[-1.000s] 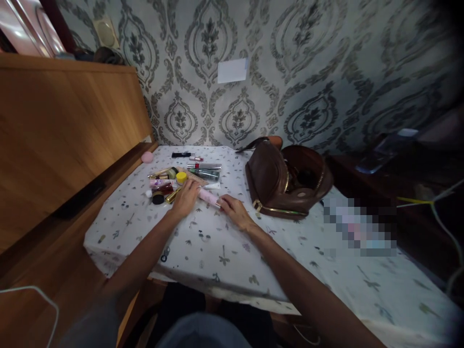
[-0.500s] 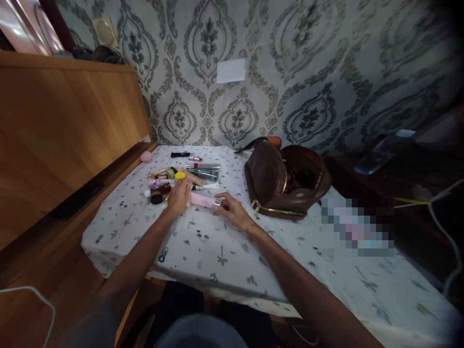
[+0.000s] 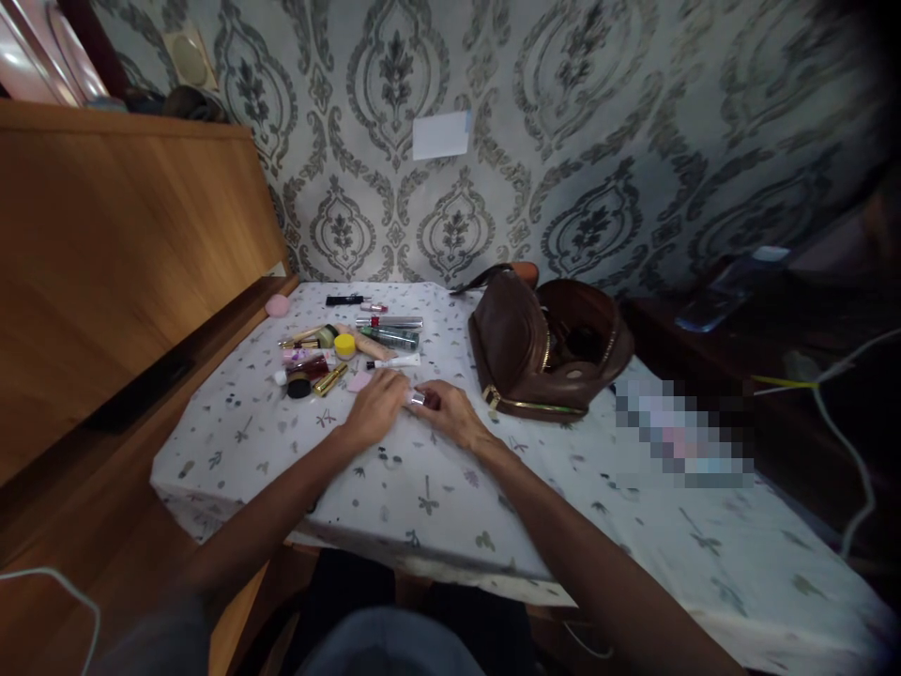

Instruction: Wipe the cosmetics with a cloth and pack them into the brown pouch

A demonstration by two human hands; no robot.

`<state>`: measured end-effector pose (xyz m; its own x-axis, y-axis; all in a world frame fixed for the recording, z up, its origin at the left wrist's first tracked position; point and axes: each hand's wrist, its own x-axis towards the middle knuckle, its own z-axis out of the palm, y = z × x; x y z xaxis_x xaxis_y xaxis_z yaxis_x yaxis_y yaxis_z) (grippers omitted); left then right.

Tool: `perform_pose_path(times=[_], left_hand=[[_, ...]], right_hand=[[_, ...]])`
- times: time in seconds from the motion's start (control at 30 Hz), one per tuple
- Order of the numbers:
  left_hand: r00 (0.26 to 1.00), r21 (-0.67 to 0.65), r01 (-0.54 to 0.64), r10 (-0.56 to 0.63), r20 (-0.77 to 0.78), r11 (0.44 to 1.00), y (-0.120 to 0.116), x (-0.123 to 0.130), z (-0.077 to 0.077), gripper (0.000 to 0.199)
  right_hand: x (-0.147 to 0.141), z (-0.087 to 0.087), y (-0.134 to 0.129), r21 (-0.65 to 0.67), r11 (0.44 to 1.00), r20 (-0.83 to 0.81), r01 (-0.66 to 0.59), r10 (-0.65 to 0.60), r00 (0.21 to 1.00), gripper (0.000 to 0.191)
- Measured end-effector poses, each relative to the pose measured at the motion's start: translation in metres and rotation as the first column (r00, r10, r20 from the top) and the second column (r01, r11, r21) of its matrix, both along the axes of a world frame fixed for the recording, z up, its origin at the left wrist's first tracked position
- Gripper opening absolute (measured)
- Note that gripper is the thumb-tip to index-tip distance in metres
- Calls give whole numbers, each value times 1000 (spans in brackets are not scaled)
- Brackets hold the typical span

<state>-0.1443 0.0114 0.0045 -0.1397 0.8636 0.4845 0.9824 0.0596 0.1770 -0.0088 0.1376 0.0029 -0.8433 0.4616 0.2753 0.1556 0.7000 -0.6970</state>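
Note:
A pink squeeze tube (image 3: 358, 381) with a silver cap lies across the front of the group of cosmetics. My left hand (image 3: 381, 407) is closed over the middle of the tube and covers most of it. At the silver-cap end, the fingers of my right hand (image 3: 452, 413) are closed around the cap. Just beyond my left hand are a white tube with a black cap (image 3: 394, 361), a gold lipstick tube (image 3: 330, 379) and a yellow-lidded jar (image 3: 344, 346). A round black-lidded container (image 3: 299, 388) is further left.
An open brown leather bag (image 3: 511, 329) stands right of my hands. Behind the cosmetics lie a green bottle (image 3: 394, 338), a silver tube (image 3: 394, 322) and a black tube (image 3: 344, 300). A pink sponge (image 3: 277, 305) sits by the wooden cabinet (image 3: 141, 225). A patterned cloth (image 3: 429, 498) covers the table.
My left hand has moved right from the tube's flat end, beside the yellow-lidded jar, onto its middle. My right hand stays at the cap. The view has shifted slightly.

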Motion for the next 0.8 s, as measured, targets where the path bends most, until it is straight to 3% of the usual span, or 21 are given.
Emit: perform_pose_path(times=[0.07,0.13,0.2,0.37,0.47,0.67,0.8], left_hand=[[988,21,153,-153,-11,988,-1,12,-4,30],[977,13,211,-210,-24,977,-2,15,-7,33],[986,-29,159,-160,-34,987,-5,5,-8,35],[991,-119,-132,128,-46,984,-19,-43,-5,32],[980,-117,-201,199,-30,973,-26,-62,-6,31],[973,-81,-226,228,19,971,-32,-60,-18,38],[980,-18,-191,192,57,981,-36,-42,-21,45]], right_hand=[[0,-1,0,-39,999,-8,-1,0,1000,20],[0,-2,0,-58,998,0,9,-9,1000,17],[0,-2,0,-74,997,15,29,-28,999,16],[-1,1,0,-67,997,46,44,-41,998,18],[0,1,0,-13,999,48,50,-49,998,17],[1,-3,-3,75,997,-6,-2,2,1000,37],[1,-2,-5,45,999,7,9,-10,1000,22]])
